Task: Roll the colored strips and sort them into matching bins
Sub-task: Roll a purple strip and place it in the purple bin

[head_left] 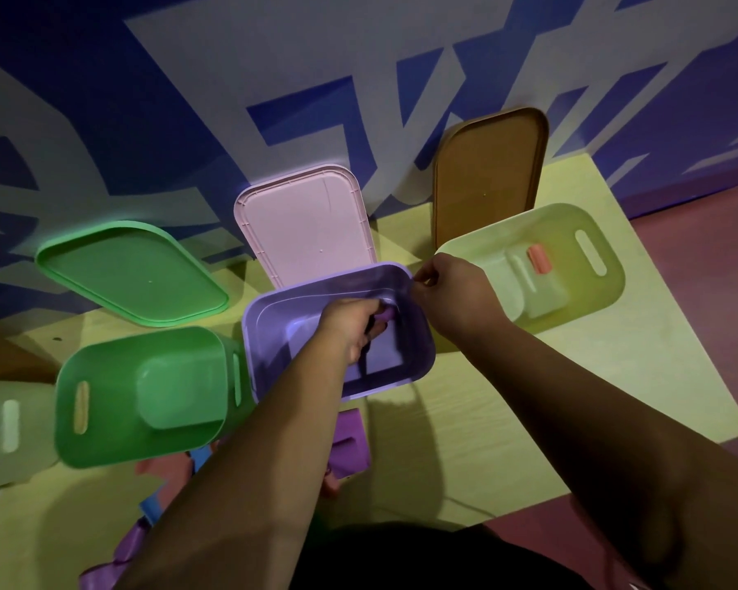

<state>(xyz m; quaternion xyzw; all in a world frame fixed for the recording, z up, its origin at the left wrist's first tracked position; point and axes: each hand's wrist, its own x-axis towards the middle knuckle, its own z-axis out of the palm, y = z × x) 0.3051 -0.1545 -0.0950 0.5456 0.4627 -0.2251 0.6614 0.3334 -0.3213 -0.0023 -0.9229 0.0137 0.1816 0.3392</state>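
Observation:
My left hand [350, 325] reaches down into the purple bin [269, 330] at the centre and grips a rolled purple strip [386, 313] inside it. My right hand [448, 291] pinches the purple bin's far right rim. A rolled pink strip [538, 258] lies in the pale yellow-green bin [606, 287] to the right. The green bin [116, 419] on the left holds nothing visible. Loose purple strips [350, 449], pink strips [163, 468] and blue strips [154, 504] lie on the table near me, partly hidden by my left forearm.
Three lids lean on the blue-and-white wall: green lid [133, 274], pink lid [307, 227], brown lid [486, 176]. A pale bin [1, 436] sits at the far left edge. The yellow table [571, 398] ends at the right, above a reddish floor.

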